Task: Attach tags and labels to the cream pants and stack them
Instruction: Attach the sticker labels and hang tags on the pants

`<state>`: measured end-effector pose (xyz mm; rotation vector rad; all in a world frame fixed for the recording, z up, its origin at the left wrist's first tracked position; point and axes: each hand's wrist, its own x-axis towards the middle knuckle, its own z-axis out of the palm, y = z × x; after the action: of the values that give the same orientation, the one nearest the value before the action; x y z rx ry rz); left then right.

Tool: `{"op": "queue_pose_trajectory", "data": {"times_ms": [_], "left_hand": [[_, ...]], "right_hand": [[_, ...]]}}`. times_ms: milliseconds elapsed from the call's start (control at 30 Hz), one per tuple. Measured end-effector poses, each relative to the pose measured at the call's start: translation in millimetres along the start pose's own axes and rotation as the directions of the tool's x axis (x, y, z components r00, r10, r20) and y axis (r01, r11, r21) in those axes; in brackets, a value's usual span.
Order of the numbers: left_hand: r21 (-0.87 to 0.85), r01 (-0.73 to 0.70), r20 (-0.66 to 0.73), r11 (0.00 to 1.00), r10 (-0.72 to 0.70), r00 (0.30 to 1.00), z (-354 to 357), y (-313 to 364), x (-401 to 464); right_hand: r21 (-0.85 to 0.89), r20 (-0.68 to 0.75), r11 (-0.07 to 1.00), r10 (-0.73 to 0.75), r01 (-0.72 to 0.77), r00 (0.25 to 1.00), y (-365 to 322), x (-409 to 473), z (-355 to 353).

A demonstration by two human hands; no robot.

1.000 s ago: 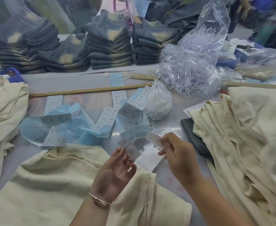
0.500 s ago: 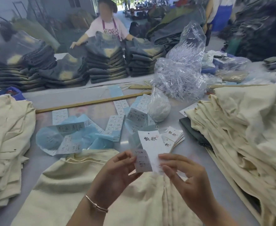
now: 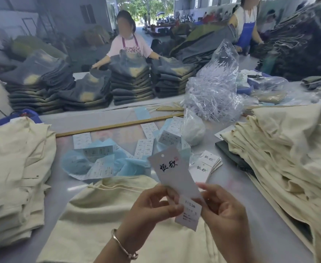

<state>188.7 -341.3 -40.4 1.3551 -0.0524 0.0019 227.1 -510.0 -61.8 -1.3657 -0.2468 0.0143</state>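
Both hands up in front of the chest, working one white hang tag (image 3: 172, 172). Tag stands roughly upright, tilted a bit left, punch hole at the top, black brush characters printed below it.

Left hand (image 3: 152, 207): fingers curled, thumb pressed onto the tag's lower left edge, pinching it. Silver bangle (image 3: 123, 247) on that wrist.

Right hand (image 3: 224, 211): fingers curled in, thumb and forefinger pinching the right edge at the tag's lower end. A small printed label (image 3: 189, 212) sits against the bottom of the tag between the two thumbs; looks stuck or being pressed on, but can't tell which from this angle.

Cream pants (image 3: 106, 211) lie flat on the table (image 3: 230, 179) directly under the hands, waistband toward the far side. Folded cream stack (image 3: 13, 171) to the left, a bigger loose cream pile (image 3: 288, 158) to the right.

Beyond the pants: sheets of size labels on blue backing (image 3: 102, 160), scattered. More hang tags (image 3: 207, 164) fanned just right of those, near the cream pile. Clear bag of plastic tag pins (image 3: 212, 92) further back, a smaller bag of white material (image 3: 193, 128) in front of it. Wooden ruler (image 3: 118, 126) runs across the table. Stacks of dark washed jeans (image 3: 131, 80) on the far table, with a person in an apron (image 3: 129, 44) behind them.
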Motion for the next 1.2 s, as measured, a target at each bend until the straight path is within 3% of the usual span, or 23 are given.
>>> {"op": "queue_pose_trajectory", "data": {"times_ms": [133,200,267,367,467,567,633,667,733,833,900,967,1100,1200], "left_hand": [[0.388,-0.134,0.149,0.912,0.081,0.985,-8.1,12.9,-5.2],[0.559,-0.207,0.197,0.803,0.114,0.974,-10.4,15.1,-6.1],[0.625,-0.245,0.219,0.742,0.134,0.966,-9.3,17.2,-7.4],[0.644,-0.279,0.213,0.712,0.184,0.96,-12.4,18.8,-10.4],[0.605,-0.238,0.118,0.76,0.21,0.971,-19.4,21.4,-16.2],[0.512,-0.249,0.018,0.822,0.279,0.96,-21.0,21.6,-18.1],[0.396,-0.295,0.03,0.869,0.309,0.95,-17.9,23.4,-17.2],[0.289,-0.297,0.07,0.91,0.29,0.955,-14.3,25.0,-17.0],[0.066,-0.225,0.158,0.972,0.213,0.964,-4.3,28.9,-14.7],[-0.074,-0.112,0.113,0.991,0.12,0.986,12.6,27.2,-5.2],[-0.041,-0.047,0.012,0.998,0.048,0.999,16.1,23.6,2.7],[0.044,-0.007,0.002,0.999,0.007,1.0,14.2,21.6,8.8],[-0.048,0.023,0.157,0.999,-0.016,0.987,8.2,27.0,12.1],[-0.001,0.063,0.185,0.998,-0.062,0.981,7.1,27.9,12.2]], "right_hand": [[-0.076,0.222,0.995,0.073,-0.058,0.972,-15.6,5.0,3.4],[-0.058,0.26,0.997,0.069,-0.056,0.963,-22.4,12.9,4.1],[-0.094,0.241,0.996,0.013,0.01,0.97,-26.7,18.8,6.5],[-0.276,0.148,0.933,-0.195,0.23,0.97,-31.7,24.9,7.5],[-0.517,0.161,0.734,-0.422,0.441,0.892,-39.2,31.6,3.5],[-0.583,0.2,0.634,-0.494,0.508,0.846,-44.8,35.7,1.7],[-0.654,0.235,0.554,-0.498,0.515,0.835,-45.8,35.5,3.3],[-0.671,0.242,0.554,-0.463,0.492,0.853,-44.9,35.4,5.0],[-0.596,0.236,0.707,-0.298,0.38,0.925,-42.5,34.7,9.2],[-0.353,0.301,0.921,-0.052,0.162,0.952,-41.5,31.9,15.4],[-0.25,0.355,0.966,0.03,0.064,0.935,-42.0,29.9,17.6],[-0.145,0.425,0.989,0.089,-0.029,0.901,-43.8,30.9,15.9],[0.04,0.674,0.984,0.099,-0.171,0.732,-50.2,37.5,4.5],[0.06,0.719,0.984,0.076,-0.17,0.691,-51.6,40.7,-0.6]]}}
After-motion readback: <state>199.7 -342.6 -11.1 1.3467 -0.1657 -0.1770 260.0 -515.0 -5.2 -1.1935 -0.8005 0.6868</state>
